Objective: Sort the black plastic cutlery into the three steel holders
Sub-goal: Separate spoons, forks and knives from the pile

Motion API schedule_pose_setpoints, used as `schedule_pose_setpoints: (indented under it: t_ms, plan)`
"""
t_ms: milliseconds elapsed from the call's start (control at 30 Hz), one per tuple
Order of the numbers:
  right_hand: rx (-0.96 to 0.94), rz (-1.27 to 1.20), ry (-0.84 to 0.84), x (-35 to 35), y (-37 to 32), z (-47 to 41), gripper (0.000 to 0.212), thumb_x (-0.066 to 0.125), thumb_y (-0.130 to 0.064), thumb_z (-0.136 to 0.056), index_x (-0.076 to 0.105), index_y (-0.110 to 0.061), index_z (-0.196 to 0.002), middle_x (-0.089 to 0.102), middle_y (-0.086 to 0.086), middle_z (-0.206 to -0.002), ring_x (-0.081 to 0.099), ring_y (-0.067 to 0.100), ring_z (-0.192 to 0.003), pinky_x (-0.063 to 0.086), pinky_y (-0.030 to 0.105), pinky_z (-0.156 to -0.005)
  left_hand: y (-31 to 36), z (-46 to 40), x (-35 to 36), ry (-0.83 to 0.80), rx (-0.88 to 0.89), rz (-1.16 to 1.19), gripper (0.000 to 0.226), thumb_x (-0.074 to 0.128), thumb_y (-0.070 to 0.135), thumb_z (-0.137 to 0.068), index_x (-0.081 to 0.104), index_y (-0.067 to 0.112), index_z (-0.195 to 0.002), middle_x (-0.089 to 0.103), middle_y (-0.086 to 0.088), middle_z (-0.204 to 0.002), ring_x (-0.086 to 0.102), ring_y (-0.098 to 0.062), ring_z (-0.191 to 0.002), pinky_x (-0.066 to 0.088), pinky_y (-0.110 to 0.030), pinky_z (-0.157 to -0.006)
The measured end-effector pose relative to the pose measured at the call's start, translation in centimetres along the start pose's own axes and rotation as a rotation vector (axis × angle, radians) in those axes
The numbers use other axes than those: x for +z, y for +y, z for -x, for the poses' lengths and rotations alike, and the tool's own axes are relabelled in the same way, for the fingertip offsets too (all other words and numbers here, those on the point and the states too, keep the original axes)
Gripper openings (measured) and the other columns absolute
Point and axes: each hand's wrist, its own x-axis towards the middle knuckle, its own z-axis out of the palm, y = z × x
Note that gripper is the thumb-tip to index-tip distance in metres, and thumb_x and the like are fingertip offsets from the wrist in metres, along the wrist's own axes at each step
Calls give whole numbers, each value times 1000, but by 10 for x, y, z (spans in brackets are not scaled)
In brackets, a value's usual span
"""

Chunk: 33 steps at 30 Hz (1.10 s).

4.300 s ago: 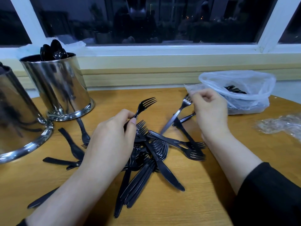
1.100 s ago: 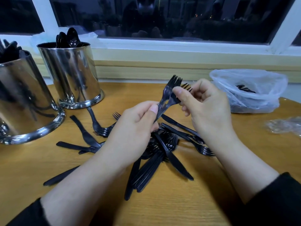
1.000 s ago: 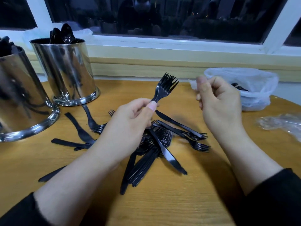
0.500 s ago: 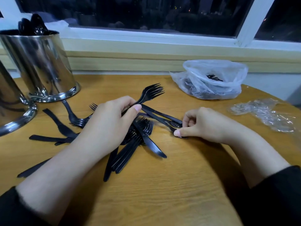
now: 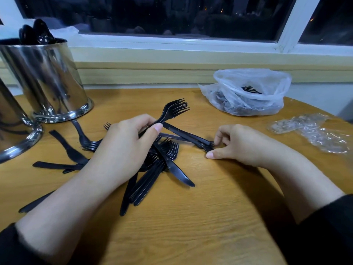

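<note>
The loose fork (image 5: pixel 205 145) lies on the desk (image 5: pixel 191 226), its tines pinched in the right hand (image 5: pixel 240 146) grip; lift it clear of the knife handle crossing just above that grip. Left of it, the left hand (image 5: pixel 122 150) is closed around a bundle of forks (image 5: pixel 174 109), tines fanning up past the thumb. Lay the new fork in tines-aligned. Beyond, a steel holder (image 5: pixel 47 77) holds spoons.

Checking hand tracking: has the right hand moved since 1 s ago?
Yes. The right hand has come down from in front of the bag to the table, where it pinches a fork at the pile's right edge.
</note>
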Motion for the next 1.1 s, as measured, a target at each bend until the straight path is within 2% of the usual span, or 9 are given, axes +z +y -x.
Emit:
schedule_pose_setpoints:
  t_ms: [167, 300, 400, 500, 600, 800, 933, 1000, 1100]
  plan:
    - [16, -7, -16, 0, 4, 0, 33, 81, -53, -76, 65, -29, -92, 55, -13, -76, 50, 2, -65, 30, 17, -54, -1, 0, 1, -7, -3, -13, 23, 51, 45, -102, 68, 33, -92, 68, -2, -74, 60, -14, -73, 44, -26, -63]
    - [-5, -51, -17, -1, 8, -2, 27, 82, -48, -77, 68, -25, -82, 62, -9, -73, 55, 7, -64, 41, 24, -59, -1, 1, 0, 2, -1, -5, 23, 51, 46, -101, 68, 33, -92, 68, 1, -74, 61, -12, -74, 45, -24, -62]
    - [-10, -82, 8, -3, 10, -3, 24, 83, -46, -78, 68, -28, -85, 66, -9, -79, 58, 7, -69, 44, 23, -63, -1, 0, 0, 11, 4, -7, 23, 52, 45, -102, 68, 33, -91, 65, 4, -74, 59, -13, -71, 42, -19, -57]
    - [16, -53, 14, -3, 10, -5, 30, 83, -49, -76, 64, -31, -93, 64, -8, -85, 58, 8, -72, 41, 24, -63, 0, 0, 0, 9, 2, -9, 23, 52, 44, -102, 68, 33, -91, 65, 9, -76, 59, -11, -73, 42, -16, -58]
    - [61, -32, -10, -4, 11, -5, 30, 82, -50, -76, 66, -29, -92, 62, -10, -81, 56, 8, -71, 37, 24, -61, 0, 0, 1, 5, -3, -2, 23, 52, 44, -102, 68, 33, -91, 66, 11, -77, 60, -9, -75, 43, -16, -59]
    - [2, -50, -38, -5, 12, -5, 27, 82, -47, -78, 66, -27, -85, 65, -9, -79, 57, 7, -69, 43, 26, -63, 1, 0, 2, 12, 12, -4, 20, 52, 43, -102, 69, 35, -93, 65, 20, -78, 60, -1, -74, 42, -9, -58]
    - [-97, -249, 101, -3, 13, -6, 22, 82, -36, -81, 66, -22, -80, 61, -14, -62, 52, -2, -56, 41, 18, -60, 1, 0, 2, 39, 22, -2, 18, 52, 42, -102, 67, 36, -94, 64, 25, -76, 60, 4, -69, 42, -7, -58]
    - [-147, -395, 182, -3, 9, -4, 18, 80, -32, -84, 66, -20, -81, 62, -10, -58, 53, 4, -52, 43, 18, -56, 2, 0, 1, 83, 25, 7, 18, 52, 42, -102, 67, 36, -93, 63, 23, -73, 59, 3, -67, 41, -7, -56]
    - [-226, -399, 243, -2, -1, 0, 14, 73, -34, -90, 65, -24, -84, 61, 2, -53, 51, 10, -46, 42, 16, -52, 2, 1, -1, 167, 39, 30, 19, 52, 42, -102, 66, 35, -91, 63, 13, -73, 59, -7, -66, 42, -18, -53]
